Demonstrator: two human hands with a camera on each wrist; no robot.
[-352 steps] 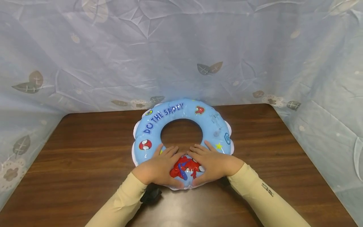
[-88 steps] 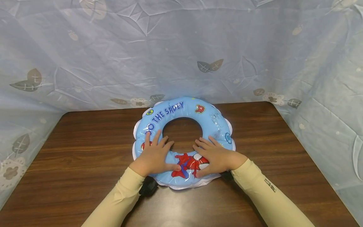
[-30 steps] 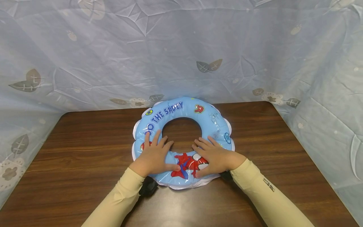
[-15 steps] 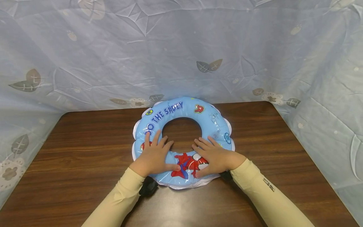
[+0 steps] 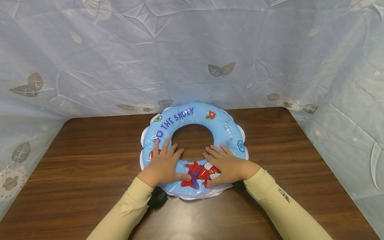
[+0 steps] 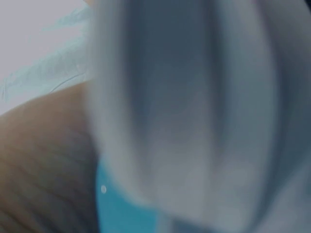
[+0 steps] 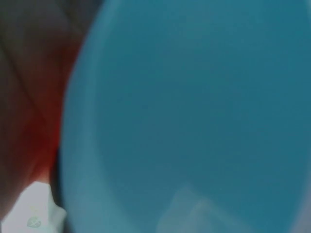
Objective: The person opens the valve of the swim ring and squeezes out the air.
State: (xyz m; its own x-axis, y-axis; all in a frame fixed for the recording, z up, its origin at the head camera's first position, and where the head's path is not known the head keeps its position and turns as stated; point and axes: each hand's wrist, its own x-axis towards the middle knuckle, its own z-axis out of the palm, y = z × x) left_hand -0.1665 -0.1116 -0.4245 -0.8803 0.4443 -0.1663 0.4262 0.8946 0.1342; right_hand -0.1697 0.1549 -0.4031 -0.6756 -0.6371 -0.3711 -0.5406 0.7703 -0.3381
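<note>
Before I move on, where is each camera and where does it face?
Head: on the head, facing forward and down at ring and table; left grip, right grip and sleeves show.
Left wrist: on that wrist, facing close, blurred grey shapes; left grip's skin shows.
Right wrist: on that wrist, facing the ring close up; right grip's skin shows.
Head and right wrist share the ring.

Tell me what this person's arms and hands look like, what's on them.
The left hand and right hand are bare. The pale yellow fabric left sleeve looks plain; the matching right sleeve bears a small dark printed marking. A partly hidden black object shows at each wrist.
</note>
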